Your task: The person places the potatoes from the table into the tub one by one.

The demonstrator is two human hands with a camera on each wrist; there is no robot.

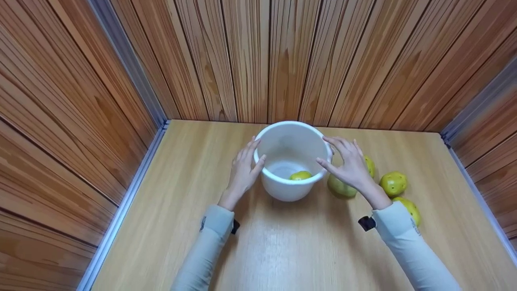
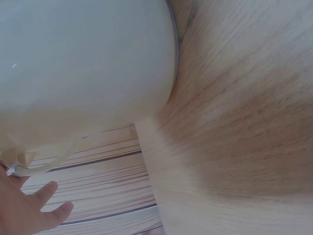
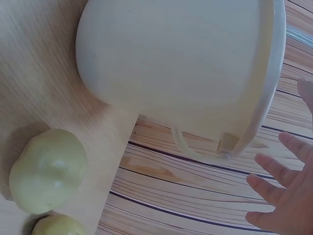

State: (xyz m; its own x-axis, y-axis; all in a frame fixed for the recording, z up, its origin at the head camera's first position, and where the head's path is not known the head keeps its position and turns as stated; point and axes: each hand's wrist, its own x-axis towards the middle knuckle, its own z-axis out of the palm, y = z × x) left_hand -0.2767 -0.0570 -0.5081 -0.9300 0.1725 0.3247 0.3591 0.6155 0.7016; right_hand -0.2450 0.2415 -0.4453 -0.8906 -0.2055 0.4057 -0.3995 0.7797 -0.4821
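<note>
Staged booth, resembling a lab set-up. 1 pale wood-grain tabletop [image 1: 266,258], enclosed on 3 sides by plank-patterned panels [image 1: 282,60]; metal rails [image 1: 125,202] along side edges and corners.

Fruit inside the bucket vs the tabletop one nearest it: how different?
Inside fruit is brighter yellow; outside fruit is duller green. Inside fruit lies in the bucket; outside fruit, on the table. In the head view, the bucket partly hides inside fruit; the right hand, outside fruit. Both look rounded.
</note>
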